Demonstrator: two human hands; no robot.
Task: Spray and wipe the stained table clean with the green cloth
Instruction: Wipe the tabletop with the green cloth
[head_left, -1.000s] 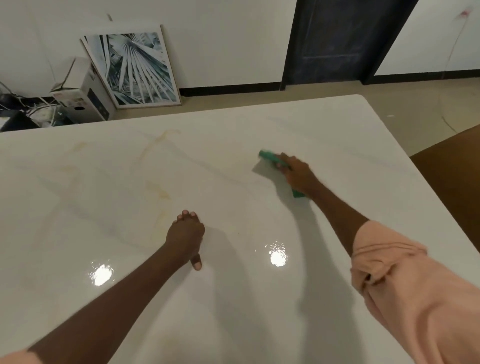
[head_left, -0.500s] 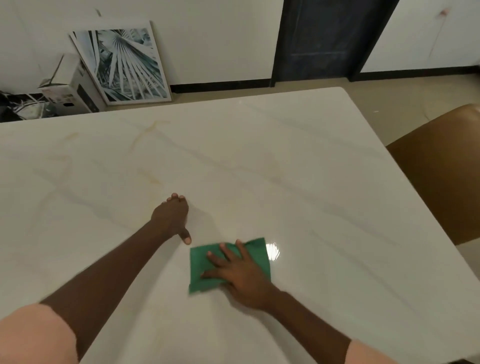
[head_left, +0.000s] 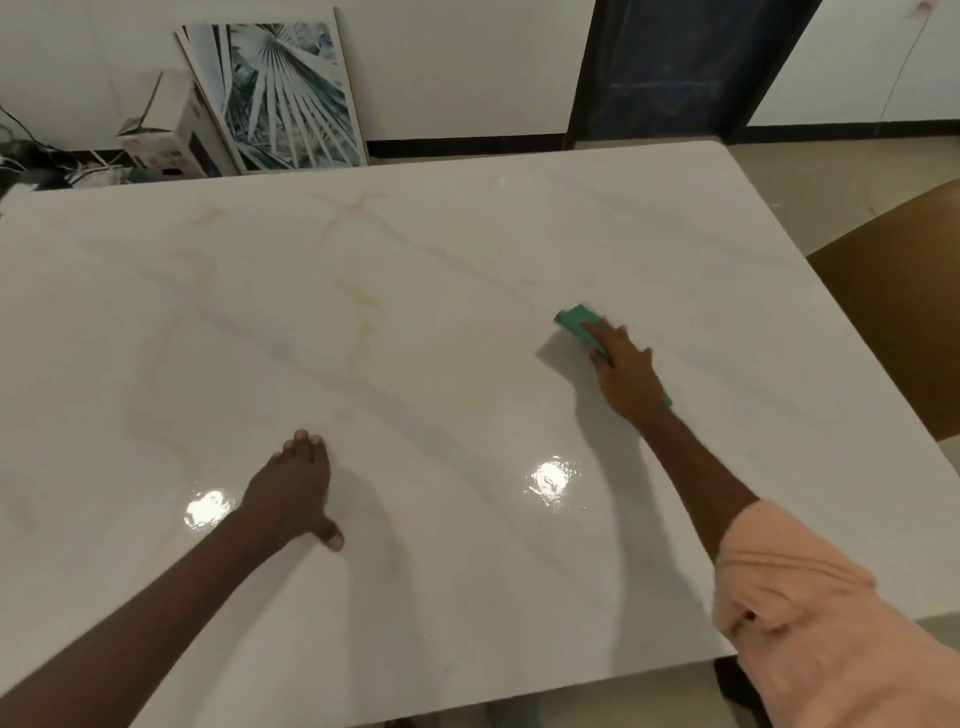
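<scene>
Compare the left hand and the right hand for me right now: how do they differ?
The right hand presses flat on the green cloth; the left hand rests on the bare table and holds nothing. The right hand is stretched out toward the table's far right side; the left hand sits nearer the person, left of centre. Both are down on the glossy tabletop.

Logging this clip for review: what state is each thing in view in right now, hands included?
right hand: flat on the green cloth, pressing it down.
green cloth: folded, on the table, mostly under the hand.
left hand: resting on the table, holding nothing.
table: glossy, faint yellowish streaks at its far left.
framed print: leaning against the wall.
cardboard box: on the floor, flap open.
</scene>
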